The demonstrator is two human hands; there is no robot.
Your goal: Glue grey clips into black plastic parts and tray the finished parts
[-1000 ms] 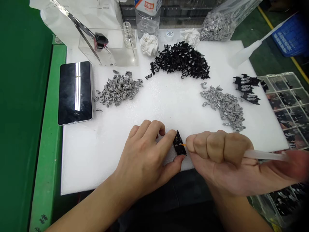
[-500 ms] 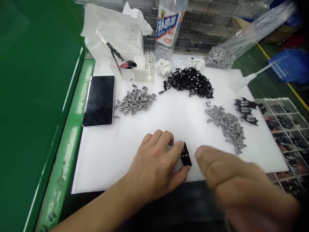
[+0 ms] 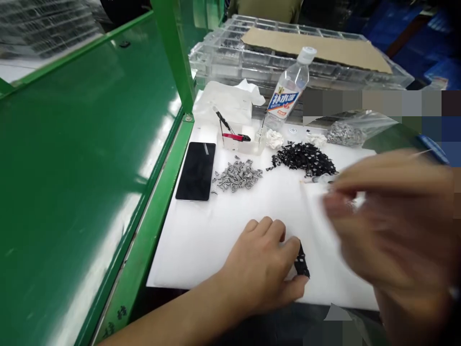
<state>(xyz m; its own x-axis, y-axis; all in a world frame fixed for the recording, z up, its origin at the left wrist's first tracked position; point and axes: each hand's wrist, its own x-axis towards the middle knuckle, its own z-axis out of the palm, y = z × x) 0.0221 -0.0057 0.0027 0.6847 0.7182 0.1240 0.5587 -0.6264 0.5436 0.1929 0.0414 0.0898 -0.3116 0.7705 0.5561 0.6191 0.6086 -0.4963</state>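
Observation:
My left hand [image 3: 264, 259] rests on the white work sheet [image 3: 194, 250]. Its thumb and index finger are closed on the edges of a small black slotted plastic part [image 3: 301, 263], which lies on the sheet. My right hand [image 3: 389, 216] is raised over the sheet's right side, smeared by motion. Its fingers are closed on a slim tool with a thin tip [image 3: 319, 179], pointing left and too blurred to name. Beyond the hands lie a heap of black parts [image 3: 306, 158] and a heap of small grey curved pieces [image 3: 239, 175].
A phone [image 3: 196, 170] lies at the left. Behind it stands a clear holder [image 3: 241, 144] with tweezers and a red-and-black tool. Farther back are a labelled bottle [image 3: 288, 93], a bag of grey pieces [image 3: 345, 133] and stacked clear trays [image 3: 223, 53]. A green metal edge [image 3: 154, 192] borders the sheet.
The camera's view has shifted up and left, showing more background. My right hand has risen and now has a thin-tipped tool in it. My left hand keeps its hold on the black part.

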